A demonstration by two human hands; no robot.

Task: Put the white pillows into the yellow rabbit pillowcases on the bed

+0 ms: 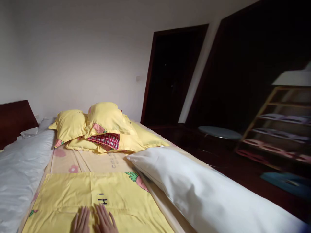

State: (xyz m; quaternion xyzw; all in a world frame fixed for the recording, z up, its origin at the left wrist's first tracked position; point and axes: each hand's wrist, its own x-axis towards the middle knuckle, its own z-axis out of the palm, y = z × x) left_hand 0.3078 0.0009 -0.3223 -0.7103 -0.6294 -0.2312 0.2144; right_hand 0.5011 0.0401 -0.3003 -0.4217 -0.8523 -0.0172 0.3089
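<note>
A yellow pillowcase [70, 187] printed with carrots and the word "Hi" lies spread on the bed, its near end running out of view. My left hand [82, 220] rests flat on it, palm down, fingers stretched forward. Close beside it, my right hand [105, 219] also lies flat on the cloth, just below the lettering, fingers extended and the thumb side partly out of view. Neither hand grips anything. A few creases cross the fabric around the fingertips.
Yellow-cased pillows [109, 116] are heaped farther up the bed, with a red plaid cloth [107, 140] among them. A long white pillow [194, 184] lies at right, white bedding [24, 161] at left. Beyond stand a slipper rack [272, 104], a round low table [220, 132] and a dark door [175, 74].
</note>
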